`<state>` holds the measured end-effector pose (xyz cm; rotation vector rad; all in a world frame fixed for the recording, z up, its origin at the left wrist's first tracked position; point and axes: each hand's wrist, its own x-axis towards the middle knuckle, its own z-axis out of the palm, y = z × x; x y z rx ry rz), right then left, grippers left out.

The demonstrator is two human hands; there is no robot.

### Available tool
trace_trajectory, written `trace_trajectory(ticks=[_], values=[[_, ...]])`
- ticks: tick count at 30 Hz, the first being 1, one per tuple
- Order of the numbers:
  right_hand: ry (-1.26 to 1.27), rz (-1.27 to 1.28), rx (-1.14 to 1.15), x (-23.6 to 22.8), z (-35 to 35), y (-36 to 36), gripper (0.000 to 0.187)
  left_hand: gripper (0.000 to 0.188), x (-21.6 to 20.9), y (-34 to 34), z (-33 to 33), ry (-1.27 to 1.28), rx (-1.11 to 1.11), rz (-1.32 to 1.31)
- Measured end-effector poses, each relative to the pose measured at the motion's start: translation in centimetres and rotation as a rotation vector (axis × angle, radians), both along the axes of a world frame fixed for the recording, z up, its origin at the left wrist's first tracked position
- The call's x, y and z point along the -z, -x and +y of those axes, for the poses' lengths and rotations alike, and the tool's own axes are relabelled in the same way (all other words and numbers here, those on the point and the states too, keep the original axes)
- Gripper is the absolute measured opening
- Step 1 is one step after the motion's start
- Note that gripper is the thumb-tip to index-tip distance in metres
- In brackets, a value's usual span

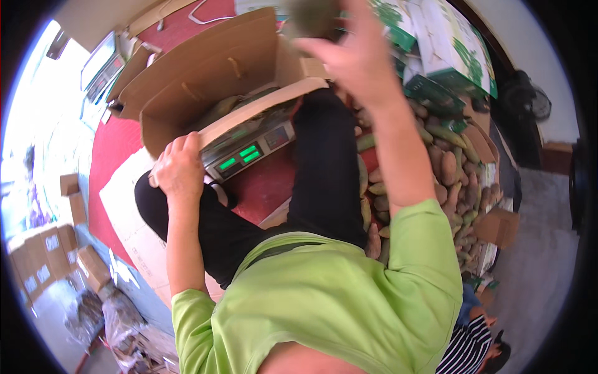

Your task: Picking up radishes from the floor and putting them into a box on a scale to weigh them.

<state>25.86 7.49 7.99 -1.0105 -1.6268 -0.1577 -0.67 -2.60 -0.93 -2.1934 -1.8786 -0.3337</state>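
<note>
My left hand (177,165) is closed over the near left edge of an open cardboard box (199,68). The box stands on a digital scale (249,151) with a lit green display, between my legs. Some dull green produce (221,109) lies in the box, partly hidden by its near flap. Beyond the box's right end my right hand (358,56) is raised, blurred by motion. Its thumb and fingers are around a round, dark green vegetable (311,19), too smeared to name more exactly and cut off by the top edge.
On my right lies a heap of reddish-brown tubers and long green vegetables (451,165). White and green cartons (451,47) stand beyond it. A person in a striped top (467,346) is at the lower right. Cardboard boxes (47,258) and plastic-wrapped bundles (121,318) are at left.
</note>
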Motion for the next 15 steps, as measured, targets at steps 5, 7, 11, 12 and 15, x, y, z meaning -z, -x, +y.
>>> trace_trajectory(ticks=[5, 7, 11, 12, 15], values=[[0.484, -0.325, -0.195, 3.1, 0.5, 6.6, 0.055, 0.027, 0.0, -0.1, -0.1, 0.032, -0.002, -0.009], [0.627, -0.470, -0.173, 4.8, 0.4, 9.1, 0.047, 0.024, -0.4, -0.4, -0.3, 0.079, -0.049, 0.018], [0.639, -0.572, -0.134, 7.7, 0.5, 11.1, 0.034, 0.025, -0.2, -0.5, -0.1, 0.105, -0.015, 0.037], [0.678, -0.541, -0.174, 7.6, 0.6, 11.2, 0.031, 0.025, -0.1, -0.4, -0.2, 0.093, -0.018, 0.025], [0.700, -0.420, -0.211, 6.9, 0.1, 9.1, 0.028, 0.025, -0.1, -0.5, -0.2, 0.111, -0.037, 0.016]])
